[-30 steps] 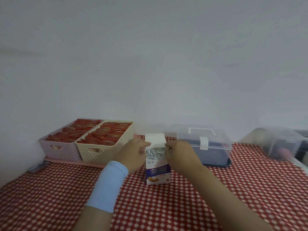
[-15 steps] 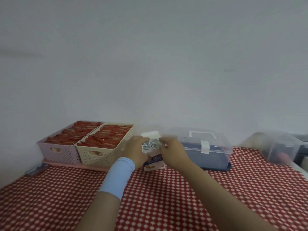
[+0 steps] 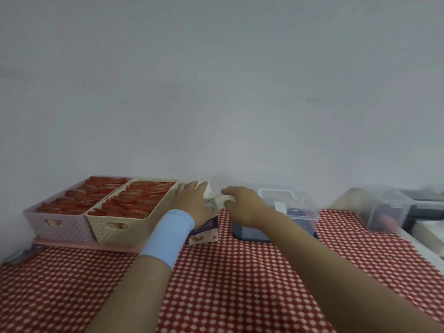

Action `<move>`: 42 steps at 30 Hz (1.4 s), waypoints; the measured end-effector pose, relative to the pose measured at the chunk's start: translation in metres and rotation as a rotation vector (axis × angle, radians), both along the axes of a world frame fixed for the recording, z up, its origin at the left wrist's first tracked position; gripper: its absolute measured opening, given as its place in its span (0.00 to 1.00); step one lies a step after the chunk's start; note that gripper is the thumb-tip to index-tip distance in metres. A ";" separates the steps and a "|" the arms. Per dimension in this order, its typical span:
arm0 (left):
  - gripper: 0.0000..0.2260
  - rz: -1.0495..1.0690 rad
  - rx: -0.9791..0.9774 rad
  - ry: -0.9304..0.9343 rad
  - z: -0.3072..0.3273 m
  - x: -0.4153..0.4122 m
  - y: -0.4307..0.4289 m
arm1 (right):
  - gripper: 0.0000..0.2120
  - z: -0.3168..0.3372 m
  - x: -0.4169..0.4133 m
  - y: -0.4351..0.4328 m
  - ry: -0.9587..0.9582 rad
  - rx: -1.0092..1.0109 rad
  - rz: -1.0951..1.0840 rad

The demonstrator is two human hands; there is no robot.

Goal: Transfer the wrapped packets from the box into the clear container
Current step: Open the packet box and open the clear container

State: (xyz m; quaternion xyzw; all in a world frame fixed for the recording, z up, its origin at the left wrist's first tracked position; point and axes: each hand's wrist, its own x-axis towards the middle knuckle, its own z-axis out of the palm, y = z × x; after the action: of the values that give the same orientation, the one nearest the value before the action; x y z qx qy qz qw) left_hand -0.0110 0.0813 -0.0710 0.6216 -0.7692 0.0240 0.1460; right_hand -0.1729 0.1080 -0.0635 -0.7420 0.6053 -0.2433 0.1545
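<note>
A small purple and white box [image 3: 204, 230] stands on the red checked cloth, its top open and silver wrapped packets [image 3: 211, 203] showing inside. My left hand [image 3: 192, 201], with a light blue wristband, lies over the box's left top, fingers stretched out and apart. My right hand [image 3: 243, 205] is at the box's right top, fingertips beside a white flap [image 3: 227, 201]; blur hides whether it pinches it. Just right of the box, behind my right hand, stands the clear container [image 3: 296, 209] with a white handle, a white latch and a dark blue base, lid down.
Two perforated baskets, pink [image 3: 57, 221] and cream [image 3: 125, 224], full of red packets, sit at the left on a pink tray. Another clear lidded container [image 3: 384, 211] and grey items stand at the far right. The wall is right behind everything.
The view has tilted and the box sits farther back. My left hand's fingers have spread out past the box top. My right hand has lifted slightly off the flap.
</note>
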 end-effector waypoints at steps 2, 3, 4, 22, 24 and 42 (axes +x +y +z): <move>0.29 -0.057 -0.060 0.055 0.014 -0.021 0.004 | 0.18 0.008 -0.025 0.007 0.023 -0.069 -0.032; 0.28 -0.106 -0.063 0.095 0.019 -0.033 0.005 | 0.18 0.011 -0.037 0.011 0.037 -0.105 -0.057; 0.26 -0.167 -0.048 0.140 0.023 -0.045 0.006 | 0.17 0.012 -0.050 0.014 0.058 -0.136 -0.087; 0.32 -0.321 0.133 -0.014 -0.008 -0.122 -0.014 | 0.13 -0.024 -0.122 0.006 0.580 -0.266 -0.119; 0.29 -0.329 0.093 0.000 -0.010 -0.122 -0.015 | 0.13 -0.019 -0.124 0.003 0.486 -0.270 -0.163; 0.14 -0.385 -0.245 0.174 0.018 -0.128 -0.048 | 0.25 -0.019 -0.165 -0.012 0.064 -0.575 -0.585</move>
State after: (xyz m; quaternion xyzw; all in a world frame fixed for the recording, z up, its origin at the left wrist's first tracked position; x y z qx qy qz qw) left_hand -0.1390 0.0333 -0.0527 0.4411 -0.8493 0.0351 0.2879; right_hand -0.3379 0.0962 -0.0827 -0.5588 0.7025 -0.4129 -0.1539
